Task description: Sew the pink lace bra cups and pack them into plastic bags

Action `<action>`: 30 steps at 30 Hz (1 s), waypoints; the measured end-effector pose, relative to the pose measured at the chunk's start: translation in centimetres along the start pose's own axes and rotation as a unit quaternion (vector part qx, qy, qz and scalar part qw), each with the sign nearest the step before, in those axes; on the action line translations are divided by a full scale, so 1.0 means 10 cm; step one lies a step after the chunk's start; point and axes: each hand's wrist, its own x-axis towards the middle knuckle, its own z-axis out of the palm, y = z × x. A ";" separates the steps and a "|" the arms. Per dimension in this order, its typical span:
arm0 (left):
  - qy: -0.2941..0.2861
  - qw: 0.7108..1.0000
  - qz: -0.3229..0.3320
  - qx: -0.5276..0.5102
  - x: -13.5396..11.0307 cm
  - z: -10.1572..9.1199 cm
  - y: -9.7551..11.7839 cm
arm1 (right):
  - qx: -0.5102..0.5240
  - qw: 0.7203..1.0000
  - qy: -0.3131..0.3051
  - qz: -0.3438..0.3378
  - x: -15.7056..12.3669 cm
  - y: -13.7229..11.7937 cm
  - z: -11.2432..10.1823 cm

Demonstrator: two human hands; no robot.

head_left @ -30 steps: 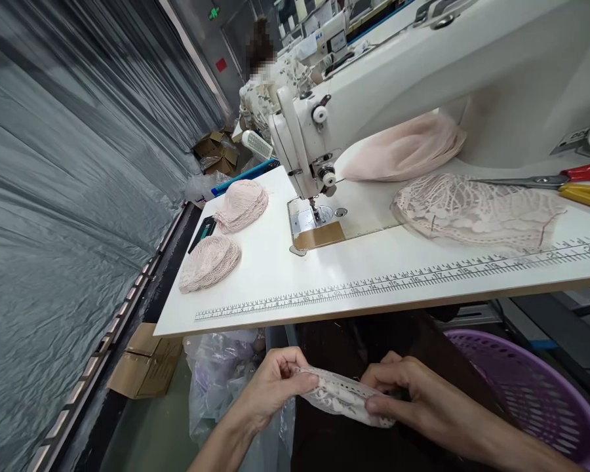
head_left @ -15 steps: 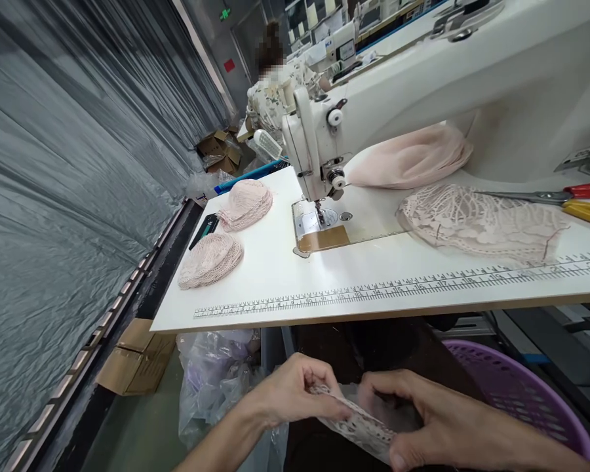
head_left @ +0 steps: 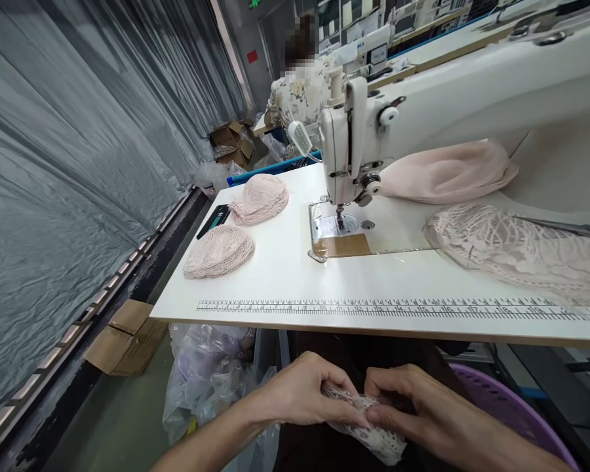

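Note:
Below the table's front edge, my left hand [head_left: 305,393] and my right hand [head_left: 413,410] pinch a small piece of pale pink lace [head_left: 368,436] between them, fingertips touching over it. Both hands are closed on the lace, which hangs under my right fingers. Above them stands a white sewing machine [head_left: 354,144] on the white table [head_left: 285,282], whose front edge carries a printed ruler [head_left: 373,308].
Two stacks of pink lace cups [head_left: 219,251] [head_left: 260,198] lie at the table's left. A lace panel [head_left: 516,252] and folded pink fabric [head_left: 447,174] lie right of the needle. Purple basket [head_left: 501,410] at lower right, plastic bags [head_left: 211,380] and cardboard boxes [head_left: 125,337] at lower left. A person [head_left: 302,82] sits further back.
My hands have drawn closer together on the lace piece, bunching it. The view has swung left, so the machine and table sit further right and the scissors have left the frame.

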 end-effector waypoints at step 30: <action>-0.030 0.915 0.025 0.402 1.62 -1.70 1.37 | -0.508 0.725 0.282 -0.368 1.17 0.03 -1.55</action>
